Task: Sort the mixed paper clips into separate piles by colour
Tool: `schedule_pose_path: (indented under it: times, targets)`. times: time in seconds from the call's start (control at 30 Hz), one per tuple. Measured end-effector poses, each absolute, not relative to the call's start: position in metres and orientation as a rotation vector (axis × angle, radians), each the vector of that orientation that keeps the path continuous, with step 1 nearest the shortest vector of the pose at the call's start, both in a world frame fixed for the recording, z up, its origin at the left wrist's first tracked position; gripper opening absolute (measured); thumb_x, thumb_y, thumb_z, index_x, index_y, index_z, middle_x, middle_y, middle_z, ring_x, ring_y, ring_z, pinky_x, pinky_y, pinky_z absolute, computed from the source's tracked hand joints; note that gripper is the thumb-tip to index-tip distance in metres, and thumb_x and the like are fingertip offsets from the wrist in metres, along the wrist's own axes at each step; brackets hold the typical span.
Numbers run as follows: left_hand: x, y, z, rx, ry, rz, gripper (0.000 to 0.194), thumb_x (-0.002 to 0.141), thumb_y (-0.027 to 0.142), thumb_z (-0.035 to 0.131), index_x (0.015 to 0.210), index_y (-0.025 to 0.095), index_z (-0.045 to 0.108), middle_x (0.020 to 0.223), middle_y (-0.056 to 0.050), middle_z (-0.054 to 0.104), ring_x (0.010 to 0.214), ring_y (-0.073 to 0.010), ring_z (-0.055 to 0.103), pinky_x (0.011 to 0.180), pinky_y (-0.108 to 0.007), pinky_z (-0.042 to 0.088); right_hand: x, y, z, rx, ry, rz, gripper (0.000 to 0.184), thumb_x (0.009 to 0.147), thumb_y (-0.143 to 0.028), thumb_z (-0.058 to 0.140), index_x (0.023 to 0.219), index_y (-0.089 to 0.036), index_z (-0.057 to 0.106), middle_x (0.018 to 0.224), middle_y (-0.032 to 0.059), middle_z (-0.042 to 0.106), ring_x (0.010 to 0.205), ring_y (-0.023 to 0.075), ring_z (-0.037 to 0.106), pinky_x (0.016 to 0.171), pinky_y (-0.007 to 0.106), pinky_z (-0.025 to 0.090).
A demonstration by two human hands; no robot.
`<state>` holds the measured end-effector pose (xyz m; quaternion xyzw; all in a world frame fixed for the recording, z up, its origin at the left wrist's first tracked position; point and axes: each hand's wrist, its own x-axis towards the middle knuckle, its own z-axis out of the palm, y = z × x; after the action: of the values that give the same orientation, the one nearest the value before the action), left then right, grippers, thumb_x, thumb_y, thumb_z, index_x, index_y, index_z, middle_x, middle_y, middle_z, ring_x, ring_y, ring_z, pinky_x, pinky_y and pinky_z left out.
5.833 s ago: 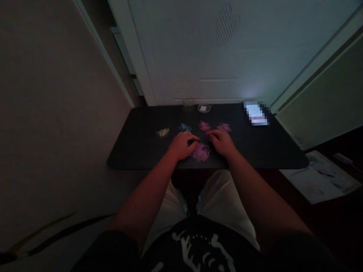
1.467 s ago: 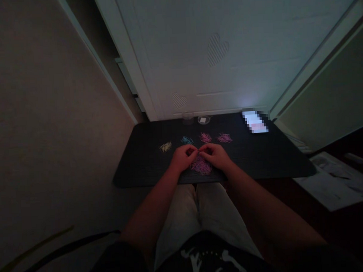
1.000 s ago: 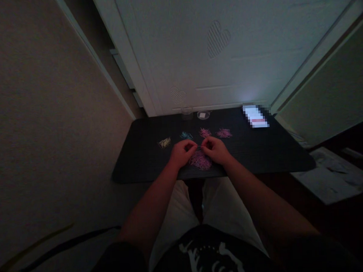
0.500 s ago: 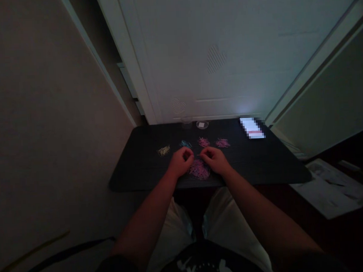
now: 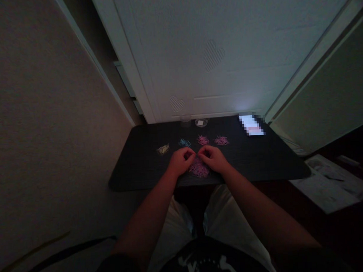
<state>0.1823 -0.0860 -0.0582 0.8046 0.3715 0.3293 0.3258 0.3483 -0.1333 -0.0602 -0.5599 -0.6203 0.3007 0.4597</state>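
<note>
My left hand (image 5: 181, 160) and my right hand (image 5: 213, 158) meet fingertip to fingertip over the near part of the table, each closed in a pinch. Whatever sits between the fingertips is too small and dark to make out. Just below them lies the largest pile of thin stick-like pieces (image 5: 199, 169), mostly pink and purple. Beyond the hands are smaller heaps in a row: yellowish pieces (image 5: 163, 149) at left, blue pieces (image 5: 184, 142), pink pieces (image 5: 203, 140), and pinkish-purple pieces (image 5: 221, 140) at right.
The dark table (image 5: 134, 166) stands against a white panel (image 5: 178, 56). Along its back edge are a clear cup (image 5: 185, 120), a round clear lid (image 5: 201, 122) with a white square, and a lit phone (image 5: 251, 125). Papers (image 5: 330, 181) lie lower down at right.
My fingertips have come closer together, the right hand shifting slightly left. The view has tilted a little; the heaps look unchanged.
</note>
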Motion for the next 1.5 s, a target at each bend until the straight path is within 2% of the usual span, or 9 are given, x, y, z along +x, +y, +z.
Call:
schedule_pose_path:
  times: [0.27, 0.43, 0.57, 0.7, 0.9, 1.07, 1.2, 1.33, 1.5]
  targets:
    - [0.1827, -0.0875, -0.0547, 2.129, 0.984, 0.827, 0.013, 0.079, 0.027, 0.058, 0.082, 0.017, 0.065, 0.074, -0.001, 0.066, 0.064, -0.0111, 0.057, 0.059, -0.022, 0.044, 0.3499, -0.1326, -0.0614, -1.361, -1.528, 0.714, 0.009, 0.074, -0.026, 0.056, 0.071, -0.018, 0.058, 0.064, -0.0004, 0.056, 0.057, 0.0113, 0.048, 0.054, 0.024, 0.038]
    - [0.1829, -0.0874, -0.0544, 2.114, 0.992, 0.849, 0.014, 0.079, 0.027, 0.057, 0.082, 0.016, 0.065, 0.075, -0.001, 0.066, 0.063, -0.0107, 0.056, 0.060, -0.022, 0.044, 0.3514, -0.1315, -0.0646, -1.291, -1.471, 0.769, 0.015, 0.070, -0.027, 0.061, 0.081, -0.018, 0.057, 0.066, -0.0017, 0.054, 0.058, 0.0109, 0.049, 0.054, 0.024, 0.039]
    - [0.1830, -0.0875, -0.0544, 2.115, 0.995, 0.832, 0.014, 0.078, 0.027, 0.057, 0.082, 0.017, 0.066, 0.073, -0.001, 0.065, 0.062, -0.0105, 0.056, 0.060, -0.022, 0.044, 0.3513, -0.1312, -0.0642, -1.305, -1.499, 0.739, 0.006, 0.071, -0.024, 0.056, 0.072, -0.018, 0.054, 0.066, -0.0010, 0.054, 0.058, 0.0107, 0.048, 0.055, 0.024, 0.038]
    - [0.1831, -0.0872, -0.0553, 2.090, 0.998, 0.830, 0.014, 0.078, 0.027, 0.057, 0.082, 0.016, 0.066, 0.073, -0.001, 0.065, 0.061, -0.0106, 0.056, 0.060, -0.022, 0.045, 0.3516, -0.1314, -0.0639, -1.255, -1.463, 0.794, 0.013, 0.070, -0.025, 0.057, 0.081, -0.018, 0.054, 0.067, -0.0018, 0.053, 0.058, 0.0105, 0.048, 0.054, 0.023, 0.039]
    - [0.1832, -0.0874, -0.0555, 2.123, 0.981, 0.808, 0.014, 0.078, 0.026, 0.057, 0.083, 0.016, 0.065, 0.072, -0.001, 0.065, 0.062, -0.0106, 0.055, 0.060, -0.022, 0.045, 0.3501, -0.1320, -0.0620, -1.390, -1.545, 0.727, 0.008, 0.071, -0.024, 0.055, 0.067, -0.018, 0.054, 0.062, -0.0008, 0.054, 0.056, 0.0109, 0.047, 0.053, 0.024, 0.036]
    - [0.1814, -0.0851, -0.0569, 2.084, 1.023, 0.892, 0.010, 0.077, 0.022, 0.054, 0.078, 0.015, 0.062, 0.071, -0.001, 0.063, 0.062, -0.0108, 0.055, 0.060, -0.022, 0.044, 0.3501, -0.1330, -0.0606, -1.385, -1.511, 0.706, 0.008, 0.071, -0.023, 0.054, 0.066, -0.017, 0.053, 0.061, -0.0010, 0.054, 0.055, 0.0108, 0.047, 0.053, 0.024, 0.036]
    - [0.1818, -0.0864, -0.0560, 2.115, 0.972, 0.882, 0.019, 0.075, 0.026, 0.060, 0.091, 0.015, 0.064, 0.080, -0.003, 0.066, 0.066, -0.0115, 0.057, 0.063, -0.023, 0.045, 0.3504, -0.1335, -0.0618, -1.358, -1.556, 0.731, 0.009, 0.072, -0.025, 0.054, 0.068, -0.017, 0.054, 0.061, -0.0012, 0.054, 0.056, 0.0107, 0.047, 0.053, 0.024, 0.036]
    - [0.1828, -0.0890, -0.0534, 2.185, 0.977, 0.829, 0.015, 0.078, 0.028, 0.057, 0.080, 0.016, 0.066, 0.075, -0.002, 0.066, 0.066, -0.0120, 0.056, 0.064, -0.024, 0.045, 0.3500, -0.1336, -0.0627, -1.378, -1.587, 0.727, 0.009, 0.072, -0.025, 0.055, 0.068, -0.018, 0.054, 0.061, -0.0014, 0.054, 0.055, 0.0106, 0.046, 0.053, 0.023, 0.036]
    - [0.1826, -0.0891, -0.0523, 2.177, 0.985, 0.846, 0.015, 0.077, 0.028, 0.058, 0.083, 0.016, 0.066, 0.076, -0.002, 0.067, 0.065, -0.0120, 0.056, 0.064, -0.024, 0.045, 0.3508, -0.1336, -0.0619, -1.355, -1.599, 0.706, 0.007, 0.072, -0.023, 0.054, 0.068, -0.018, 0.054, 0.063, -0.0010, 0.055, 0.057, 0.0110, 0.048, 0.054, 0.024, 0.037]
